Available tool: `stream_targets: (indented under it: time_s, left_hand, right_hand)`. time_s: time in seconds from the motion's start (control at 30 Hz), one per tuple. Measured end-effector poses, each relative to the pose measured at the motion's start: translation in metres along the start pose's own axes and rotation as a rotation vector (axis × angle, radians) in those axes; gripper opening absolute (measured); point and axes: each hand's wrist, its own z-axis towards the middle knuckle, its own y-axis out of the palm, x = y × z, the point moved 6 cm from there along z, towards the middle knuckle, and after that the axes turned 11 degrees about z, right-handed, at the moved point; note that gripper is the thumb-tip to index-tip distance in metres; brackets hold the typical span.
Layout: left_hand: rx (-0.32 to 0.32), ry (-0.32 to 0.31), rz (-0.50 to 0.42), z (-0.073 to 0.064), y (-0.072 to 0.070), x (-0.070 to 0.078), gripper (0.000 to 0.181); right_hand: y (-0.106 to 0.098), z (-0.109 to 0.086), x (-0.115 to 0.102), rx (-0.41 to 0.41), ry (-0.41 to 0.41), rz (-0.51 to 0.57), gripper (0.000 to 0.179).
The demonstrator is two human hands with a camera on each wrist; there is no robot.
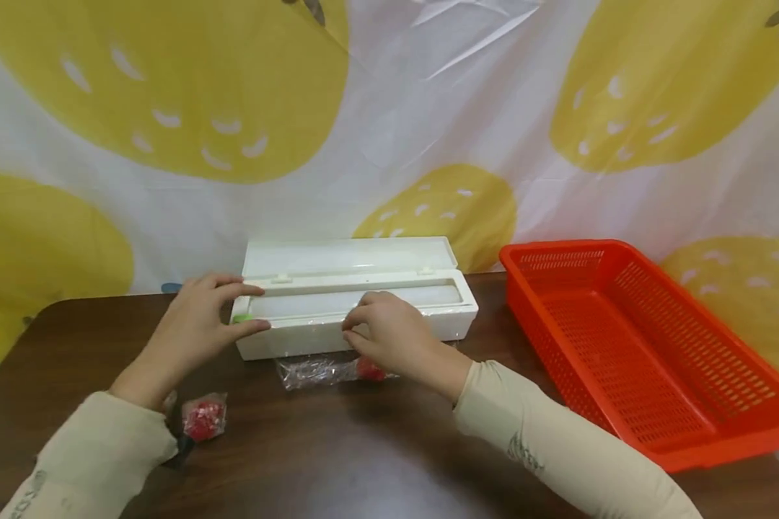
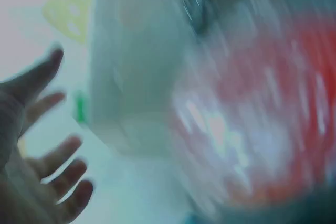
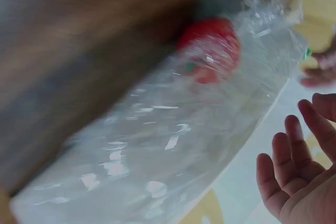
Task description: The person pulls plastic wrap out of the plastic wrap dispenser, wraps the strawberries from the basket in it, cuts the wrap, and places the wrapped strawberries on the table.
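Note:
A white lidded cling film dispenser (image 1: 357, 331) stands with its lid (image 1: 350, 256) tipped back. Clear film (image 3: 157, 145) glints over its front, and a green piece (image 1: 241, 317) shows at its left end. My left hand (image 1: 197, 324) is at that end, thumb and fingers spread apart beside the green piece. Over the middle of the front edge is my right hand (image 1: 392, 328), its fingers loosely bent and the thumb near the index tip; no film shows between them. A red round thing (image 1: 368, 369) lies in crumpled film just before the dispenser, partly behind the right hand.
Another red thing wrapped in clear film (image 1: 204, 418) lies by my left wrist, with a dark object (image 1: 180, 453) partly hidden by the sleeve. A red plastic basket (image 1: 597, 425) stands on the right. Behind the table (image 1: 337, 447) hangs a fruit-patterned cloth (image 1: 428, 144).

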Motion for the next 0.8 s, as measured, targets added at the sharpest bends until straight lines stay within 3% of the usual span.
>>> stream_targets:
  time_s: [0.1, 0.17, 0.3, 0.47, 0.63, 0.73, 0.8]
  left_hand:
    - [-0.116, -0.026, -0.068, 0.001, 0.017, -0.025, 0.038]
    - [-0.145, -0.031, -0.094, 0.003, 0.024, -0.032, 0.034]
    - [-0.117, -0.034, -0.098, 0.005, 0.027, -0.035, 0.033]
    - [-0.081, 0.024, -0.084, 0.007, 0.03, -0.027, 0.031]
    - [-0.061, 0.037, -0.08, 0.009, 0.031, -0.023, 0.03]
    - [-0.059, 0.015, -0.093, 0.005, 0.029, -0.028, 0.031]
    - [-0.061, -0.009, -0.097, 0.0, 0.026, -0.035, 0.033]
  right_hand:
    - [0.007, 0.021, -0.008, -0.027, 0.028, 0.073, 0.015]
    - [0.01, 0.036, -0.017, -0.025, 0.038, 0.109, 0.017]
    - [0.023, 0.06, -0.035, -0.026, 0.047, 0.097, 0.018]
    - [0.052, 0.072, -0.045, -0.03, 0.059, -0.024, 0.024]
    - [0.064, 0.072, -0.05, 0.11, 0.032, -0.18, 0.025]
    - [0.066, 0.073, -0.059, 0.207, -0.017, -0.287, 0.023]
    - [0.069, 0.076, -0.067, 0.223, -0.039, -0.333, 0.02]
